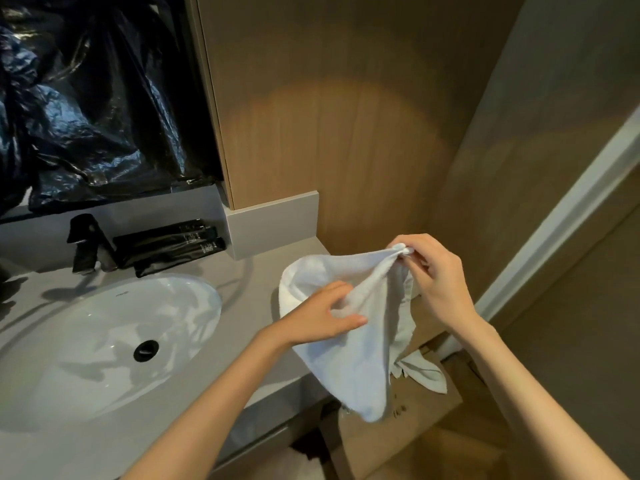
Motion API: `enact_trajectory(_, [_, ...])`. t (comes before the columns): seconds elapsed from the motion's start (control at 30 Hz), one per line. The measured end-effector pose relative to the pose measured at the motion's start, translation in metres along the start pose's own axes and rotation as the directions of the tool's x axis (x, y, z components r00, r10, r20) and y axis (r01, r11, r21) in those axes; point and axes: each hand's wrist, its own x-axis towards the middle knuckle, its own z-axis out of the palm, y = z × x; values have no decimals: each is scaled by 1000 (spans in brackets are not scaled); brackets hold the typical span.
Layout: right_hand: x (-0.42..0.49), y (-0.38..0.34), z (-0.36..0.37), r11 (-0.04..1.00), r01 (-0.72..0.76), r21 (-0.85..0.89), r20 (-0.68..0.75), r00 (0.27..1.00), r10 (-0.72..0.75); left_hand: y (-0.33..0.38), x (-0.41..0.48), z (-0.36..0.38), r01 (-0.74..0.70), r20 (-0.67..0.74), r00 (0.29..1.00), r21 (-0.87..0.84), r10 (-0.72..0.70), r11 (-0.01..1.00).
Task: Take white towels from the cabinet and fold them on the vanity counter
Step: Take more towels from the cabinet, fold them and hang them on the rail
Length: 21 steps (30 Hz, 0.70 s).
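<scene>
1. The black crinkled plastic sheet (86,98) is cut by the top and left edges, and it hides whatever is behind it.
2. The left side of the white oval ceramic sink (104,323) is cut off by the frame.
3. The print on the black toiletry tubes (169,244) is too small to read.
4. The top corner of the white terry towel (353,341) is buried in the right hand (436,278) fingers (414,239), and the towel covers the grey counter (249,299) corner.
5. The pale rag (426,374) is mostly hidden behind the towel.
6. The space under the counter is dark and its contents are unclear.

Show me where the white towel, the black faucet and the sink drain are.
white cloth towel (356,368), head view, on its hanging middle panel.
black metal faucet (86,237), head view, on its upright body.
round black sink drain (145,350), head view, on its centre.
</scene>
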Motion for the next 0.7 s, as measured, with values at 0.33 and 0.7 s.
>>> enact_trajectory(0.33, [-37, 53, -96, 978, -194, 74, -272, 940, 207, -21, -5, 39, 45, 80, 992, 511, -100, 859])
enact_trajectory(0.7, [-97, 102, -174, 940, -279, 199, -291, 899, 328, 48, -30, 75, 292, -371, 929, 762, 19, 577])
